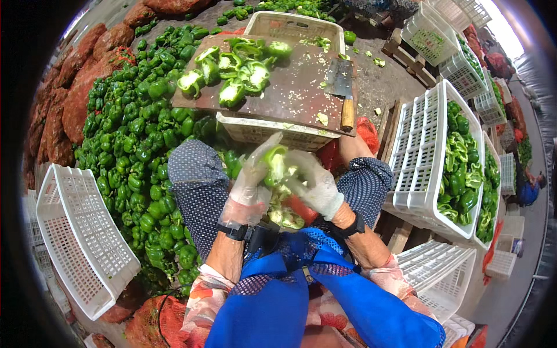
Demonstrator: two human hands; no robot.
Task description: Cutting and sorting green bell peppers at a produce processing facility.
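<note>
My left hand (253,176), in a thin translucent glove, holds a cut green bell pepper (276,164) above my lap. Close at its right side is my right hand (314,182), gloved and motion-blurred; whether it grips a piece of the pepper I cannot tell. Below both hands lie pale pepper cores and scraps (285,216). In front of me a wooden cutting board (300,93) rests across a plastic crate (278,130). Halved green peppers (253,75) are heaped on its left part, seeds are scattered over it, and a cleaver (340,82) with a wooden handle lies at its right edge.
Whole green peppers (143,139) cover the floor at left, beside red mesh sacks (82,91). An upright white crate (87,243) stands lower left. At right, a white crate (417,148) of cut peppers stands by wooden pallets (409,61). A person (528,189) is far right.
</note>
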